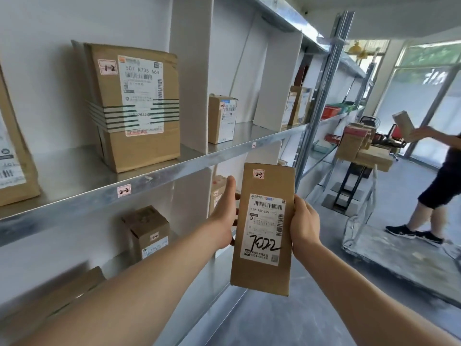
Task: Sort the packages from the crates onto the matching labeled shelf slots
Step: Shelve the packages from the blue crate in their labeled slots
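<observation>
I hold a tall, flat cardboard package upright in front of the metal shelf. It carries a small pink sticker reading 2-3 at its top and a white shipping label with "7022" handwritten on it. My left hand grips its left edge, fingers behind the box. My right hand grips its right edge. A pink slot label reading 2-2 is stuck on the shelf's front edge to the left of the package. Another small slot label sits on the edge farther right.
A large box marked 1-2 stands on the upper shelf, a smaller box right of a white divider. A box marked 2-2 stands on the lower shelf. At right a person carries a box near a cart of packages.
</observation>
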`<state>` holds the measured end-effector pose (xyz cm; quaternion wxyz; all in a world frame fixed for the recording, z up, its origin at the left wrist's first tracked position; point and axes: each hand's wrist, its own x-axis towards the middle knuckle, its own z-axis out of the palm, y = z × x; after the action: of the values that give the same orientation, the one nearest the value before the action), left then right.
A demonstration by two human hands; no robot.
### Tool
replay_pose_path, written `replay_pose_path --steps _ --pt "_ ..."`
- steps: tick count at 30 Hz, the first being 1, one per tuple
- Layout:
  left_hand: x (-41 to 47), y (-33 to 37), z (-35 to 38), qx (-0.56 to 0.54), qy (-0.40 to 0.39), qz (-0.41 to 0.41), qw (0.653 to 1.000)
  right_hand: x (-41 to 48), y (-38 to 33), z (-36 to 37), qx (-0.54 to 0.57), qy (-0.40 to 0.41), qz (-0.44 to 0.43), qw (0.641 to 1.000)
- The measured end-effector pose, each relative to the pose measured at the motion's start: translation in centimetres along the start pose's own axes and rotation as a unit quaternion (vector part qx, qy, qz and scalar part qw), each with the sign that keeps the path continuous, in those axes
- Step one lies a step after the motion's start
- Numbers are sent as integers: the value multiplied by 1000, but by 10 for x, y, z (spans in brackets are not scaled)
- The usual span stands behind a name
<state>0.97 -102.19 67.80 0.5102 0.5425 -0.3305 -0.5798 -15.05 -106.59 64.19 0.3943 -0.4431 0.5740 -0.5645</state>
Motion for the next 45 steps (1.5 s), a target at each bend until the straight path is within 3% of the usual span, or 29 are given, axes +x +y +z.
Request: replay_pose_path --steps 12,21,36,45 --pt "69 5 20 20 -72 -33 997 44 6 -4 -2 66 8 998" --pt "131 11 51 10 -54 -26 998 120 17 3 -6 55 27 998" --pt "244 6 101 -45 120 -17 992 269 48 28 -44 -97 22 994" --pt "303 -3 95 -55 193 -13 980 320 63 64 -67 -135 68 986"
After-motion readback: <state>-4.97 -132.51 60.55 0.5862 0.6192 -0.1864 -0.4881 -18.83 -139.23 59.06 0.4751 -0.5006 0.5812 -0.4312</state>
